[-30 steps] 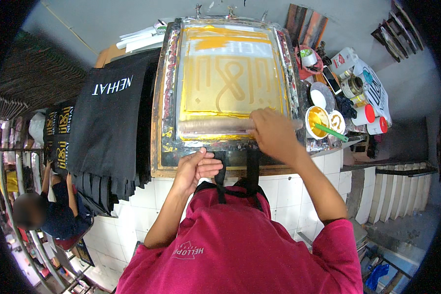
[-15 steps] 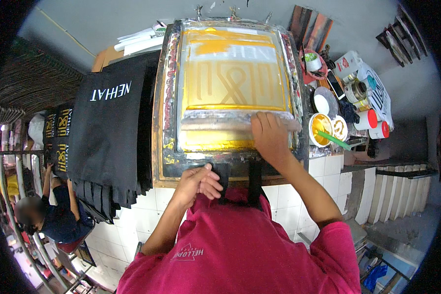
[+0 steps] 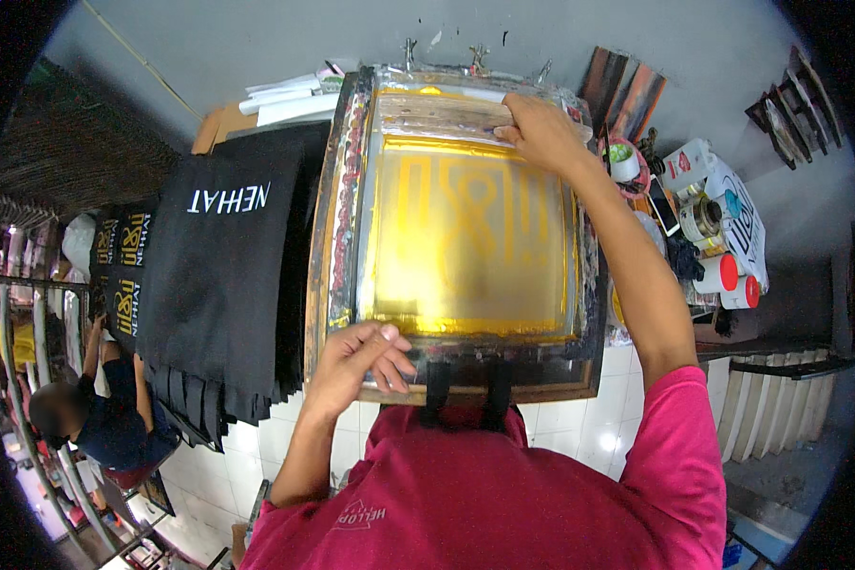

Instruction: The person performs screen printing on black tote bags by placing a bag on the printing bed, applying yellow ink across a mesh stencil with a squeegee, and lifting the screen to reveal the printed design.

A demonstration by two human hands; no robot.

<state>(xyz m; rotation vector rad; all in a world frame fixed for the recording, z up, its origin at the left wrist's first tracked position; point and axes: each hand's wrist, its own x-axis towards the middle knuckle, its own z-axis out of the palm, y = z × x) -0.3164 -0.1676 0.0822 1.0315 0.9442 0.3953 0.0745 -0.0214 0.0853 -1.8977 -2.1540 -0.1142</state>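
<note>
My right hand [image 3: 544, 133] is closed on the right part of a long wooden squeegee [image 3: 432, 116], which lies across the far end of a screen-printing screen [image 3: 475, 294]. Its mesh is edged with yellow ink and shows a line pattern through it. At the screen's near left corner, my left hand [image 3: 361, 364] is held with its fingers loosely bent and apart, nothing in them. Two black fabric straps [image 3: 437, 384] hang over the near edge of the board beneath the screen.
A tall pile of black bags [image 3: 233, 275] stands on the left. To the right are red-lidded jars [image 3: 717, 274], a phone [image 3: 665, 211] and a white bottle [image 3: 686, 163]. Clamps [image 3: 478, 59] stick up behind the screen. Another person [image 3: 119, 427] sits at far left.
My right hand has pushed the squeegee from the near part of the screen to its far end. My left hand has shifted slightly left. The view has moved a little.
</note>
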